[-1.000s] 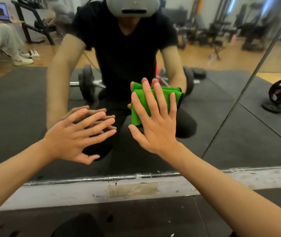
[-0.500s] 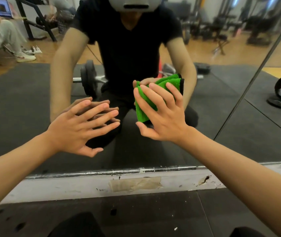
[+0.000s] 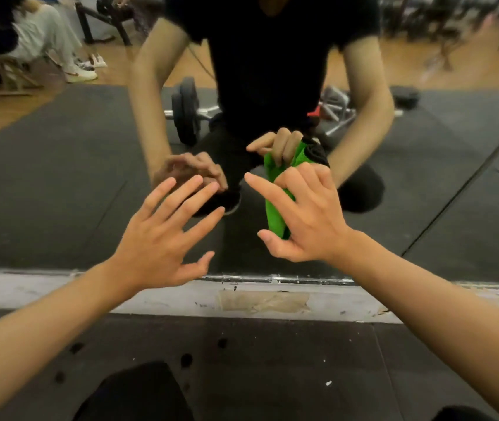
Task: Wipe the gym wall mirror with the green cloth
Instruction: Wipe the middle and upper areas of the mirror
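Right hand: the right hand (image 3: 306, 217) is raised in front of the lower glass, middle and ring fingers curled over a bunched green cloth (image 3: 275, 208); index finger stretched out to the left, thumb pointing left below the cloth
Green cloth: crumpled into a narrow upright wad, gripped by the right hand; most of it shows to the left of the palm, and whether it touches the glass cannot be told
Left hand: the left hand (image 3: 163, 241) is open with fingers spread and empty, held just left of the right hand with a gap between them; contact with the glass cannot be told
Gym wall mirror: the mirror (image 3: 60, 177) fills the upper part of the view, its lower edge running along a metal strip (image 3: 272, 279)
Wall base: a pale, scuffed baseboard (image 3: 60, 294) below the strip carries a patch of tape residue (image 3: 263, 300)
Floor: dark rubber floor (image 3: 272, 360) with small white specks, between the knees and the wall
Reflection: a crouching person in black, both hands mirrored, and behind them a barbell (image 3: 186, 112) lying on black matting; the far room is blurred
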### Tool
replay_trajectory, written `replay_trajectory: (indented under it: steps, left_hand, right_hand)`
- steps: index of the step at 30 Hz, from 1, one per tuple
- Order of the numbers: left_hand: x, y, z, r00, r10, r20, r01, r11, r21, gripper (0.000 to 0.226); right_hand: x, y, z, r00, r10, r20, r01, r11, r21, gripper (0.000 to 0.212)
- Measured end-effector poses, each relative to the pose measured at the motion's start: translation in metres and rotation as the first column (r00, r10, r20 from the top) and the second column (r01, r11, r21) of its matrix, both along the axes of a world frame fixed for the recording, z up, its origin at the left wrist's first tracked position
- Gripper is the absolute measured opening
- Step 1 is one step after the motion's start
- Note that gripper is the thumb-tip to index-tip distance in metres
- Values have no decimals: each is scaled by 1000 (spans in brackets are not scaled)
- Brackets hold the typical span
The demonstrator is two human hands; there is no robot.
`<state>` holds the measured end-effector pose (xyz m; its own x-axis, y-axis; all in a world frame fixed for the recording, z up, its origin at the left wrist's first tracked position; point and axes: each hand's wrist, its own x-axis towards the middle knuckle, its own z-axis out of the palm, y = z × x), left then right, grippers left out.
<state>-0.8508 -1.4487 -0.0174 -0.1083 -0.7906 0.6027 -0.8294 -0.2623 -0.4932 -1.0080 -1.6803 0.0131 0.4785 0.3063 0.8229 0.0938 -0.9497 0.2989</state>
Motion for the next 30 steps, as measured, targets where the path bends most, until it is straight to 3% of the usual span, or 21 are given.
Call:
replay_trajectory:
  steps: [4,7,12,16,23,30]
  left_hand:
    - [-10,33,-4,972,152,-180,-164,985,-53,65]
    - [-12,56,16,924,265,-274,-279,960,-10,63]
    - [-27,125,82,668,577,-470,-513,815,271,71]
    - [-28,166,139,476,728,-493,-574,682,453,75]
    - [-22,244,246,254,827,-502,-687,519,508,75]
    - [-39,325,304,105,870,-482,-738,393,549,72]
  right_hand:
    - [10,29,-6,993,21,-115,-12,997,81,65]
    - [21,59,5,965,55,-258,-18,990,143,62]
    - [35,118,63,859,73,-507,86,955,284,62]
    - [71,171,130,766,102,-634,116,949,292,60]
    - [126,252,218,610,137,-780,168,940,297,66]
    - [136,329,248,448,144,-882,200,946,256,74]
